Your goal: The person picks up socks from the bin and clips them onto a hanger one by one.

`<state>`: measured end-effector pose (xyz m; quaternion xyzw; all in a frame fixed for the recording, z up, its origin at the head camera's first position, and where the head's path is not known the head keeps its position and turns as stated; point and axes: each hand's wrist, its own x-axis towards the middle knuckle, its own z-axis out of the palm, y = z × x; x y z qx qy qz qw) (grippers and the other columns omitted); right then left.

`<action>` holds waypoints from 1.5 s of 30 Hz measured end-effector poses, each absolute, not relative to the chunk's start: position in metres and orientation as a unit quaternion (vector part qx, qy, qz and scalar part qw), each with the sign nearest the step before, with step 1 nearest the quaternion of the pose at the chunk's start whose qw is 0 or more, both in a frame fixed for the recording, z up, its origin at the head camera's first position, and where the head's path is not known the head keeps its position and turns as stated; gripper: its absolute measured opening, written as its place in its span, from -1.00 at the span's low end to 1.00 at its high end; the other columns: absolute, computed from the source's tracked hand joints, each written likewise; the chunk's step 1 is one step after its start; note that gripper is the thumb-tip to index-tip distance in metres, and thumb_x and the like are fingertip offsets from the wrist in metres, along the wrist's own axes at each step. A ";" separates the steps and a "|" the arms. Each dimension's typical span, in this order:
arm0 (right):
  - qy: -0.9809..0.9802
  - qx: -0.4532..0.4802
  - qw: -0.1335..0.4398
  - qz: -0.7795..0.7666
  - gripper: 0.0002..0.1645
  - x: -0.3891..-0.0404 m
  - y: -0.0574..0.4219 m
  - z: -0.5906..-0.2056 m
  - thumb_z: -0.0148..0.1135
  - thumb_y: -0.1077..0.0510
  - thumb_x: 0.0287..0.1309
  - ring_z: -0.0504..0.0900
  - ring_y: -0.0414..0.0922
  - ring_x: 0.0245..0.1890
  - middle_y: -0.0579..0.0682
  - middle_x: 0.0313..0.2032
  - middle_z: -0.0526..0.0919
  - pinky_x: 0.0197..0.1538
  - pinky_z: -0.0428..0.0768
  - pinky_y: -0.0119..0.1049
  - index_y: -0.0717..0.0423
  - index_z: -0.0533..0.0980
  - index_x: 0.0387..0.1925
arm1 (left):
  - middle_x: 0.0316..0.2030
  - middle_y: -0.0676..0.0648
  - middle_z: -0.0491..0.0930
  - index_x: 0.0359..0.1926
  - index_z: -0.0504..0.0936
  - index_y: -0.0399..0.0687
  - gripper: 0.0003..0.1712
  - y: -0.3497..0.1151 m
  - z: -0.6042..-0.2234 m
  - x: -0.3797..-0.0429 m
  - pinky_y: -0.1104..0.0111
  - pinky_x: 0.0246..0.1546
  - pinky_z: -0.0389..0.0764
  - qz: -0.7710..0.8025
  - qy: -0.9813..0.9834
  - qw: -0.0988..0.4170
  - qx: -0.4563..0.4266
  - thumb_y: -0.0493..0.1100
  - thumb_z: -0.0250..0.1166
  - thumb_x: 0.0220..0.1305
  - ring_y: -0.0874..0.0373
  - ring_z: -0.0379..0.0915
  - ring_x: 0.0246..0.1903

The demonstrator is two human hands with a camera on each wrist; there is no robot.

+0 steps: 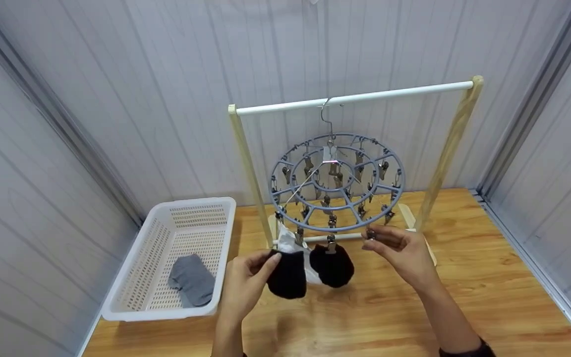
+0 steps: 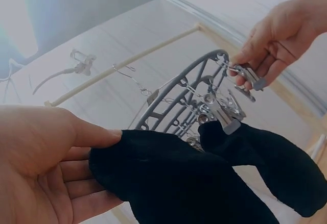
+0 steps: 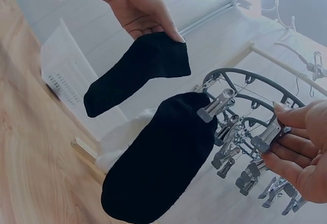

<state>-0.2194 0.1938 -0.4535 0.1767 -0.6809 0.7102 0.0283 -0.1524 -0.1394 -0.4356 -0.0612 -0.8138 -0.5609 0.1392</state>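
Note:
A black sock (image 1: 287, 275) hangs from my left hand (image 1: 246, 282), pinched at its top edge between thumb and fingers. My right hand (image 1: 399, 253) pinches a metal clip (image 3: 267, 136) on the front right rim of the round grey clip hanger (image 1: 337, 229); nothing is in that clip. Between my hands, a second black sock (image 1: 332, 267) hangs by its top from another clip (image 3: 217, 105). Behind the two black socks hangs something white (image 1: 314, 270), partly hidden by them.
The hanger's hook (image 1: 326, 116) sits over the white bar (image 1: 389, 94) of a wooden-legged rack (image 1: 451, 144). At left, a white perforated basket (image 1: 161, 312) holds a grey sock-like cloth (image 1: 194, 280). Several bare clips dangle around the hanger's rings. Panelled walls enclose the wooden table (image 1: 493, 277).

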 end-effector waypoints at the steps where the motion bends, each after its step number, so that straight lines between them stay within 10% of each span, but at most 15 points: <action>1: -0.680 0.179 0.024 0.710 -0.58 -0.219 0.194 -0.453 0.36 0.43 0.32 0.83 -0.03 -0.12 0.38 0.00 0.74 0.00 0.75 -0.18 0.49 0.59 0.18 | -0.34 0.01 0.81 -0.18 0.86 -0.06 -0.84 -0.138 -0.435 -0.152 0.44 -0.34 0.68 -0.562 -0.812 0.142 -0.066 -0.08 0.45 0.43 0.09 0.75 -0.37; 45: -0.656 0.156 0.008 0.738 -0.67 -0.201 0.165 -0.456 0.41 0.47 0.23 0.83 -0.07 -0.18 0.11 -0.17 0.84 -0.05 0.76 -0.23 0.56 0.60 0.00 | -0.25 -0.07 0.82 -0.17 0.86 -0.19 -0.90 -0.059 -0.475 -0.173 0.34 -0.17 0.75 -0.660 -0.735 0.116 -0.109 -0.28 0.52 0.31 0.15 0.77 -0.25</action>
